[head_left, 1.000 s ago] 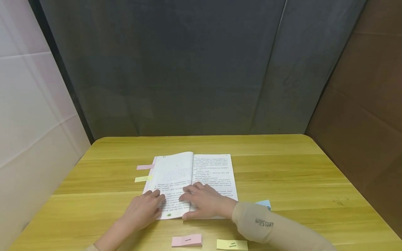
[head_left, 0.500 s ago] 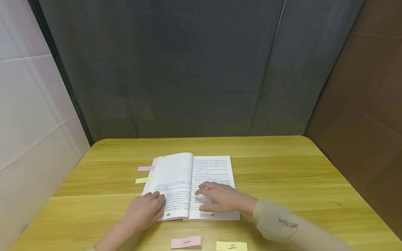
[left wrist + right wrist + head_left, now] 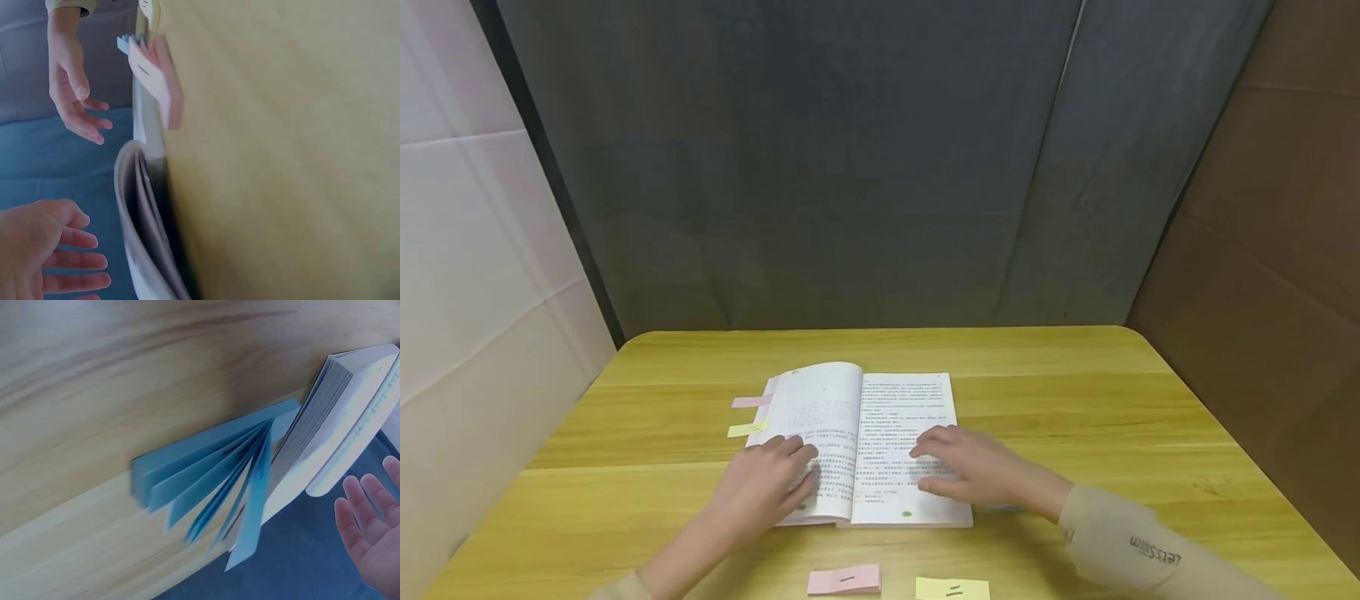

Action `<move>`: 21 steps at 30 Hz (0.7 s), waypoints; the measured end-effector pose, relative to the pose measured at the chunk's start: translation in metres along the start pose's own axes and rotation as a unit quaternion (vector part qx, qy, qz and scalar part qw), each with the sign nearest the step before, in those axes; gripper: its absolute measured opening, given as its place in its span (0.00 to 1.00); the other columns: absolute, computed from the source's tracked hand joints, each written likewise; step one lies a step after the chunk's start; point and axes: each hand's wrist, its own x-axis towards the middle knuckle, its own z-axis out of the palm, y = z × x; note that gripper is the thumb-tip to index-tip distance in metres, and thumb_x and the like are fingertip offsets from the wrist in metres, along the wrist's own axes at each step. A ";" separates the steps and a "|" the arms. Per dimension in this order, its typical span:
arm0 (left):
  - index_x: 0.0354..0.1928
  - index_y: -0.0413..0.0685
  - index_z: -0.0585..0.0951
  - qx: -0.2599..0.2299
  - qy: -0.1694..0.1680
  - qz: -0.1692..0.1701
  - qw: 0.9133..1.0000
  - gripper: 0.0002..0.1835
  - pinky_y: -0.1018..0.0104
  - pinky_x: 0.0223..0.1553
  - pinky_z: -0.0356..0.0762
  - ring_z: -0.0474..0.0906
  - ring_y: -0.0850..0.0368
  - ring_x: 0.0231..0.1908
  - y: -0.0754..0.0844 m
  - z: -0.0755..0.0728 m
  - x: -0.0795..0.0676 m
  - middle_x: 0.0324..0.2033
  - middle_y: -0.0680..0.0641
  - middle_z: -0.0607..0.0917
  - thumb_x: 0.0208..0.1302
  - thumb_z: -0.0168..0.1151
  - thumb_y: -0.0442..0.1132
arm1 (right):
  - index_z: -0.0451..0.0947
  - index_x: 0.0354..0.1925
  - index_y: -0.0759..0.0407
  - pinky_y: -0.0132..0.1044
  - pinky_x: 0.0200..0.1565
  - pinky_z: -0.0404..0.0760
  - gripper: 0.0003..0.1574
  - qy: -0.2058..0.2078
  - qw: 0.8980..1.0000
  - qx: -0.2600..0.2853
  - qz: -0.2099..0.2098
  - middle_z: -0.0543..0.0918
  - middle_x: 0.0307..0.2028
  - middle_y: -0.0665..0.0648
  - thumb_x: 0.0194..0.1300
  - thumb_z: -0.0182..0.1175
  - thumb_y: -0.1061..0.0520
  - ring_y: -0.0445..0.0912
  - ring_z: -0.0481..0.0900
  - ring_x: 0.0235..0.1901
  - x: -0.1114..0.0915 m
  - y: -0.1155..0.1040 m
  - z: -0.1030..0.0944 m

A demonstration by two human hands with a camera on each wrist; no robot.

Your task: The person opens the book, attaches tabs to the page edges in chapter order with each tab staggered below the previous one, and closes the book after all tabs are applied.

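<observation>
An open book [image 3: 902,408] of printed pages lies on the table, its left-hand pages bowing up near the spine. Over the lower left page is my left hand [image 3: 767,483]; its fingers look loosely extended in the left wrist view, beside the curved page edge. My right hand [image 3: 977,467] is over the right page's outer edge, fingers spread and nothing in them. A pink tab [image 3: 748,402] and a yellow tab [image 3: 745,430] stick out from the book's left side. Next to the book's right edge, a blue sticky-note pad [image 3: 200,447] has its leaves fanned; my right arm mostly hides it in the head view.
In front of the book lie a pink sticky-note pad [image 3: 844,579] with one dark stroke and a yellow sticky-note pad [image 3: 952,588] with two. The wood-grain table [image 3: 1075,392] ends at a dark grey partition [image 3: 820,167], with side panels left and right.
My right hand has moved right, from the book's spine to the right page's outer edge. The left hand has shifted slightly right and farther up the left page.
</observation>
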 end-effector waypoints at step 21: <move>0.30 0.50 0.79 -0.036 -0.006 0.061 0.997 0.07 0.73 0.13 0.61 0.64 0.64 0.18 0.032 -0.003 0.043 0.21 0.57 0.73 0.49 0.58 0.44 | 0.76 0.42 0.54 0.38 0.39 0.74 0.15 0.097 0.995 -0.018 0.008 0.76 0.40 0.45 0.59 0.55 0.49 0.40 0.73 0.41 -0.049 0.026 -0.010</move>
